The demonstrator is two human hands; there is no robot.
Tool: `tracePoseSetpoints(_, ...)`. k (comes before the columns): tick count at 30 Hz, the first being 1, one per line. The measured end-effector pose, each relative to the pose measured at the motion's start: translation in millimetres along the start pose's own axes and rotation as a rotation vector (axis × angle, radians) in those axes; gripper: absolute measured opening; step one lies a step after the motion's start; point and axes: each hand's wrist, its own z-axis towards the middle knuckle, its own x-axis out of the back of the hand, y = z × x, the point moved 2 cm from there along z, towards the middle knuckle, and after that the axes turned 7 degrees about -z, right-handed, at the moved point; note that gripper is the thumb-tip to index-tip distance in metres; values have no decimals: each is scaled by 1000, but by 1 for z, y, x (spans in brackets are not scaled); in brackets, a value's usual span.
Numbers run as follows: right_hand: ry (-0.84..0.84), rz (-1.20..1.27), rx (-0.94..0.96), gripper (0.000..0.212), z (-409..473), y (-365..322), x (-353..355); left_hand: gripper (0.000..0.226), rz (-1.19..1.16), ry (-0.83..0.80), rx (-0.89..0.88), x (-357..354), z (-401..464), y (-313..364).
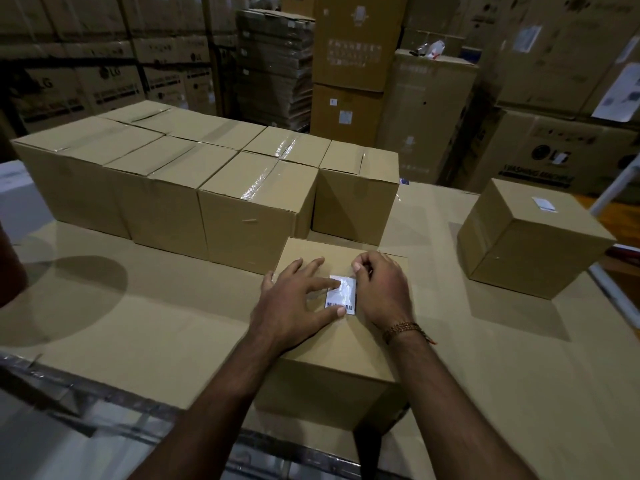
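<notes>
Barcode label (pixel 341 295): atop the near carton (pixel 337 346), pinned by your left hand (pixel 294 306), fingers splayed flat, so it cannot shift while your right hand (pixel 381 289), fingers curled, pinches its far corner.

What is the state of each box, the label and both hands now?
near box, closed, label on top
label, flat, partly under fingers
left hand, fingers straight, pressing the label
right hand, fingers curled at label edge
right box, closed, labelled
rear boxes, closed, taped
</notes>
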Motion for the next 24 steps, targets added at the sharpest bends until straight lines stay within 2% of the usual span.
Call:
tracePoseSetpoints(7,-8,99,43,15,-2,0,1,47,-54,30,-15,0,-2,2)
tracePoseSetpoints(17,-69,372,-37,16,-8,-7,9,33,-66,47,-10,0,-2,3)
tracePoseSetpoints(21,-75,401,-32,16,-9,-9,13,30,-69,70,-22,0,-3,3)
tracePoseSetpoints(23,-108,435,-31,26,-11,-10,16,30,-74,75,-22,0,-3,2)
tracePoseSetpoints(24,-133,471,-38,38,-12,-11,18,30,-80,76,-21,0,-3,1)
